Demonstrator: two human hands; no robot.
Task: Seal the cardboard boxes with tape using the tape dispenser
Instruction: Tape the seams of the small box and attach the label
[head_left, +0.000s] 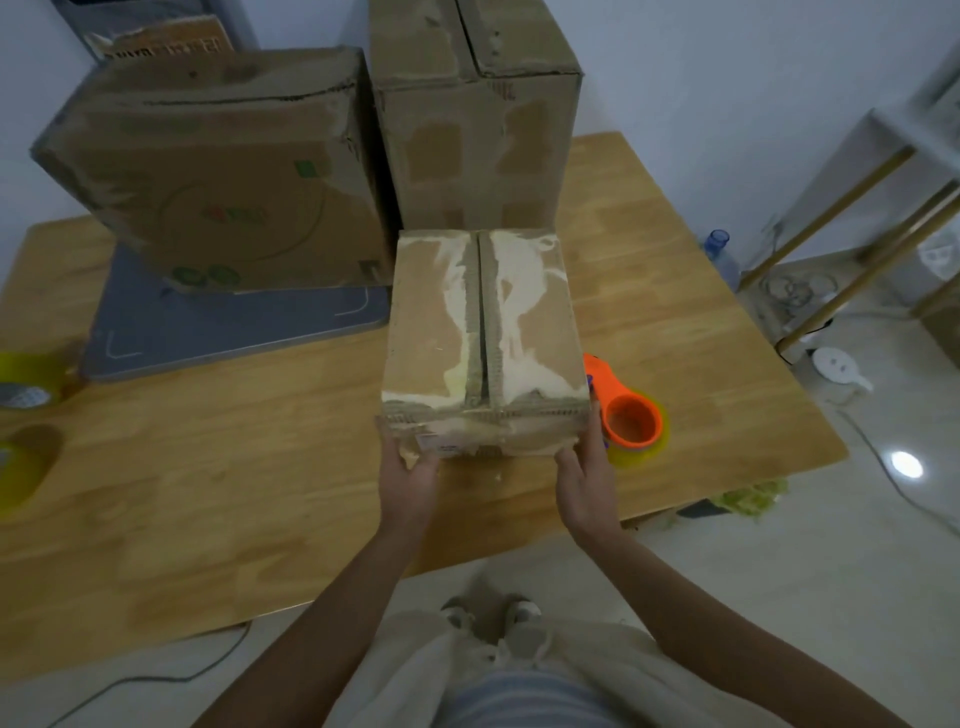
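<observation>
A small worn cardboard box (483, 338) stands on the wooden table (234, 467), its top flaps meeting along an untaped centre seam. My left hand (408, 467) holds its near left corner. My right hand (584, 475) holds the near right corner, fingers running up the box's side. An orange tape dispenser (626, 410) with a roll of clear tape lies on the table just right of the box, touching neither hand.
Two larger cardboard boxes (218, 171) (472, 114) stand behind the small one, the left one on a grey board (234, 327). Yellowish tape rolls (26, 382) lie at the table's left edge. To the right are a shelf frame (857, 208), a blue bottle (719, 254) and floor cables.
</observation>
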